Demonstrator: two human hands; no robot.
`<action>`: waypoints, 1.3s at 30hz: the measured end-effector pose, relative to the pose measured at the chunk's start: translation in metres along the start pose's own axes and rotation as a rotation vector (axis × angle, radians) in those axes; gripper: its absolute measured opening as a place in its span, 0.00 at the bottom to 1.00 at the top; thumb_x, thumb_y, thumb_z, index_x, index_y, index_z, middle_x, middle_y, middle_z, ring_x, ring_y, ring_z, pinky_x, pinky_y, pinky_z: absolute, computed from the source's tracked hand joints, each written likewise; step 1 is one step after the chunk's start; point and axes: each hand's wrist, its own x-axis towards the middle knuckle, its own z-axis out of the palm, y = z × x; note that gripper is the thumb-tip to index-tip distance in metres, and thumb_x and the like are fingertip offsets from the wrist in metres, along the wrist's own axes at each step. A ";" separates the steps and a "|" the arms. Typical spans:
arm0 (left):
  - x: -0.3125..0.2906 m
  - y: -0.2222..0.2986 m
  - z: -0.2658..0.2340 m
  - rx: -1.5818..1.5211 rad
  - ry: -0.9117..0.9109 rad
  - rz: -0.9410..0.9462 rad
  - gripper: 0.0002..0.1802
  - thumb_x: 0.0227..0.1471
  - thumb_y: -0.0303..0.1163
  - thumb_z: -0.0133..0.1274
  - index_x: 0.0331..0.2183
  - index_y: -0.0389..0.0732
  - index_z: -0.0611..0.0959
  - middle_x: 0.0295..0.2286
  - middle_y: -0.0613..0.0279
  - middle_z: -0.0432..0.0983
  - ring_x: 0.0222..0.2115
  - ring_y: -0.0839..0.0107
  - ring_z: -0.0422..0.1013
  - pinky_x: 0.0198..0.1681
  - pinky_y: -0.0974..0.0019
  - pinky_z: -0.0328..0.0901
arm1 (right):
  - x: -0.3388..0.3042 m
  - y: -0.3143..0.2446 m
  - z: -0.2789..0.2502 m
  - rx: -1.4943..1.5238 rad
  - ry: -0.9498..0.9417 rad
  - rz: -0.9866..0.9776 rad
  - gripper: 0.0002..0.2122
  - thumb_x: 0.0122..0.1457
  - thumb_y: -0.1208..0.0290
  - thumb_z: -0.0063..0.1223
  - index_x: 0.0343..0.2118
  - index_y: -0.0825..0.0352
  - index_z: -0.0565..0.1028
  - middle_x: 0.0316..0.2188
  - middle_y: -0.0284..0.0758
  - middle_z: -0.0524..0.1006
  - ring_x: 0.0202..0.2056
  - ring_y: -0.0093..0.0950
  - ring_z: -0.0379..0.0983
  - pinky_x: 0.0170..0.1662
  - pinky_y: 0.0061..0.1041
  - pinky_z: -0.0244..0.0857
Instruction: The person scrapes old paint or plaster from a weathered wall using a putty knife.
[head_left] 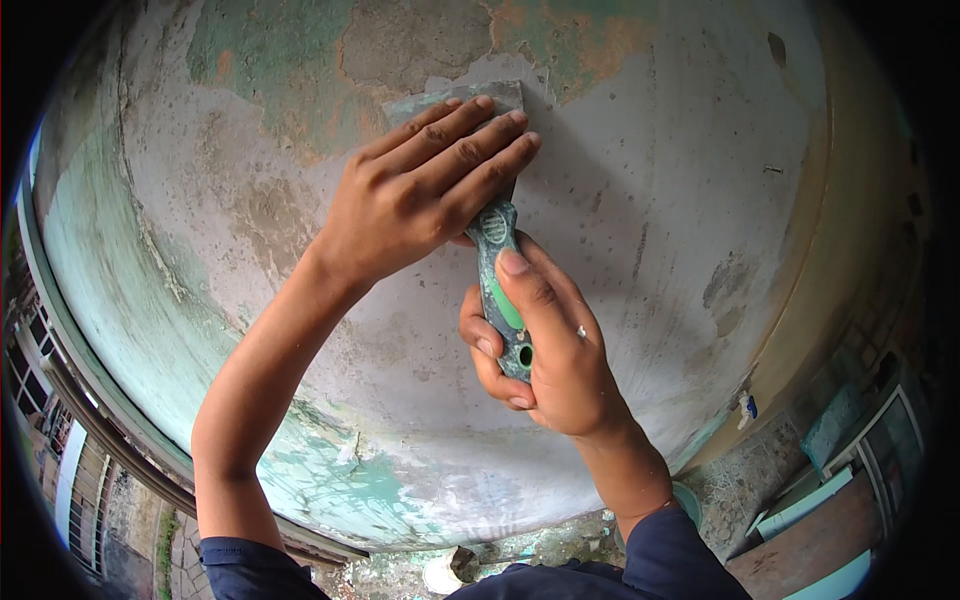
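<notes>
My right hand (560, 350) is wrapped round the green and dark grey handle of a wide scraper (495, 270), the thumb lying along its upper side. Against the wall (640, 250) rests the scraper's broad blade, smeared with pale residue. My left hand (415, 190) lies flat over the blade, fingers stretched out and pressing on it, so most of the metal is hidden. Green and orange patches of old paint and rough bare plaster show above the blade. Around and below it the wall surface is greyish white and stained.
A small nail-like piece (773, 169) sticks out of the wall at the upper right. Lower down on that side is a blue-handled tap (748, 405). Framed panels and boards (830, 500) lean at the lower right. A white container (442, 572) stands below, among debris.
</notes>
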 end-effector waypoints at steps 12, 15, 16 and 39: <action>0.003 -0.007 -0.007 0.010 0.014 -0.001 0.20 0.49 0.35 0.58 0.47 0.53 0.83 0.46 0.70 0.79 0.50 0.67 0.73 0.54 0.62 0.70 | 0.011 0.000 0.007 0.004 0.076 -0.064 0.21 0.69 0.54 0.34 0.51 0.68 0.66 0.19 0.31 0.65 0.09 0.14 0.53 0.10 0.13 0.45; 0.014 -0.028 -0.007 -0.038 0.046 -0.004 0.20 0.49 0.34 0.58 0.47 0.51 0.83 0.46 0.69 0.79 0.50 0.68 0.73 0.54 0.62 0.70 | 0.022 -0.007 0.016 -0.033 0.103 -0.075 0.22 0.69 0.53 0.33 0.55 0.66 0.64 0.20 0.31 0.65 0.09 0.14 0.53 0.10 0.13 0.45; 0.017 -0.029 -0.010 -0.040 0.048 -0.006 0.20 0.49 0.34 0.58 0.47 0.51 0.83 0.46 0.69 0.79 0.50 0.68 0.73 0.54 0.62 0.70 | 0.022 -0.012 0.020 -0.001 0.084 -0.085 0.22 0.69 0.53 0.33 0.55 0.67 0.64 0.20 0.31 0.65 0.09 0.14 0.53 0.10 0.13 0.44; 0.038 -0.031 -0.014 0.068 -0.005 -0.005 0.23 0.47 0.35 0.57 0.48 0.55 0.82 0.47 0.71 0.78 0.50 0.68 0.73 0.53 0.64 0.70 | 0.017 -0.039 0.006 0.036 0.014 -0.066 0.18 0.68 0.52 0.36 0.45 0.65 0.66 0.21 0.31 0.67 0.11 0.15 0.55 0.12 0.15 0.47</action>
